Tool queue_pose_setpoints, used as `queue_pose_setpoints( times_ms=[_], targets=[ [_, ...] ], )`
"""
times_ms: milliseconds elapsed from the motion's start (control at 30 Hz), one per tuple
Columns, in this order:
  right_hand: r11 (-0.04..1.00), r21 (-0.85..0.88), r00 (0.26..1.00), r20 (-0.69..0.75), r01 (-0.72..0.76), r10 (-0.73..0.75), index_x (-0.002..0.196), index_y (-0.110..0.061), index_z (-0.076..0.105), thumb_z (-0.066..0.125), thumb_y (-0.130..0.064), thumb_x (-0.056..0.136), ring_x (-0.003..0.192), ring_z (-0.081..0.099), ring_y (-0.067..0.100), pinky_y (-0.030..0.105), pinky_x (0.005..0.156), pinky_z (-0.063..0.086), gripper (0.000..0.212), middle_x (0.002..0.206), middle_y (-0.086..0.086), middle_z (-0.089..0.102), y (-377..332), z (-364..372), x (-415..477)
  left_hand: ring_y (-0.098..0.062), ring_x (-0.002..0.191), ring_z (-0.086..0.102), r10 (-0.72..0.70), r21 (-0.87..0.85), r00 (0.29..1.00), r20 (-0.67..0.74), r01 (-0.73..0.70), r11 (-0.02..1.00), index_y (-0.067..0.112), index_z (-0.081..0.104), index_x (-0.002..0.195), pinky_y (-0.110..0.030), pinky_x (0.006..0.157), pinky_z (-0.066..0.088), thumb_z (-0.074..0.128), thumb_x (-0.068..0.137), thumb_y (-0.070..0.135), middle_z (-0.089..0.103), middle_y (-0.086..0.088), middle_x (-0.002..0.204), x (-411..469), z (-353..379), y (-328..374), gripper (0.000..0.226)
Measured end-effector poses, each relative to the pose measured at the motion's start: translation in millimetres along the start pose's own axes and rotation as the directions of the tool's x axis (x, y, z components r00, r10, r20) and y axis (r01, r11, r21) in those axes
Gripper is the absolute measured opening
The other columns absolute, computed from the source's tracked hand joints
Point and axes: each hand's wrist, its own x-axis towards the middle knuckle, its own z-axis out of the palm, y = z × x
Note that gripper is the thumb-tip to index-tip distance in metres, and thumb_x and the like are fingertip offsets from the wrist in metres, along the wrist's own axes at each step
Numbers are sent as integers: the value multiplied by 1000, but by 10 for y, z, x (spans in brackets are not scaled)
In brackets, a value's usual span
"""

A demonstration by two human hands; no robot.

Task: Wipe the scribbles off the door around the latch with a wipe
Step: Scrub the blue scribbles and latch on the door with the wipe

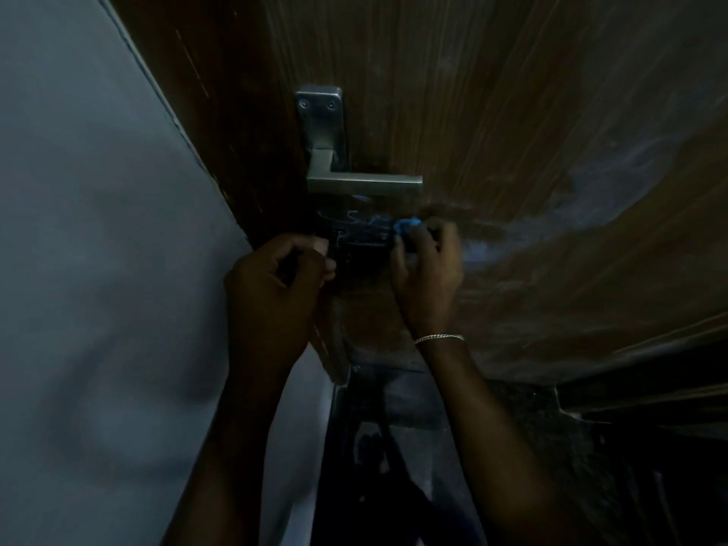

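Note:
The brown wooden door (pixel 492 112) fills the upper right of the dim head view. Below its metal lever handle (pixel 362 183) sits a dark latch (pixel 360 240) with pale scribbles (pixel 354 218) on the wood around it. My right hand (pixel 429 269) presses a small blue wipe (pixel 405 226) against the door at the latch's right end. My left hand (pixel 279 277) is curled at the latch's left end by the door edge; whether its fingers pinch the latch I cannot tell.
A pale grey wall (pixel 98 269) runs down the left, meeting the door frame. Smeared, dusty streaks (pixel 532 238) cover the door to the right of my hand. Dark floor (pixel 394 466) lies below. A thin bracelet (pixel 439 338) circles my right wrist.

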Motion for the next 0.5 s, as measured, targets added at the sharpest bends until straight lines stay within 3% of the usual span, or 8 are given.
queue_pose_setpoints(
  times_ms=[100,300,500],
  targets=[
    [996,-28,995,52,81,-80,103,-1,69,66,-1,89,93,57,26,31,74,50,15,107,16,61,45,33,-11,-5,81,75,-4,-27,1000,-23,4,1000,19,75,100,-16,72,59,63,100,16,76,8,86,37,-5,4,11],
    [999,-2,990,-135,45,-45,99,0,70,64,-2,91,94,61,26,39,75,55,11,105,18,60,131,-35,51,-6,80,75,9,-39,1000,-3,-9,999,14,75,100,-20,73,61,62,101,13,76,4,86,58,22,6,12],
    [968,-72,969,82,241,-235,104,0,69,74,2,82,102,61,34,28,85,48,23,117,22,63,-190,245,-17,-8,78,76,39,-76,998,-43,-43,996,19,73,96,-19,70,60,63,101,15,75,3,83,117,-53,53,12]
  ],
)
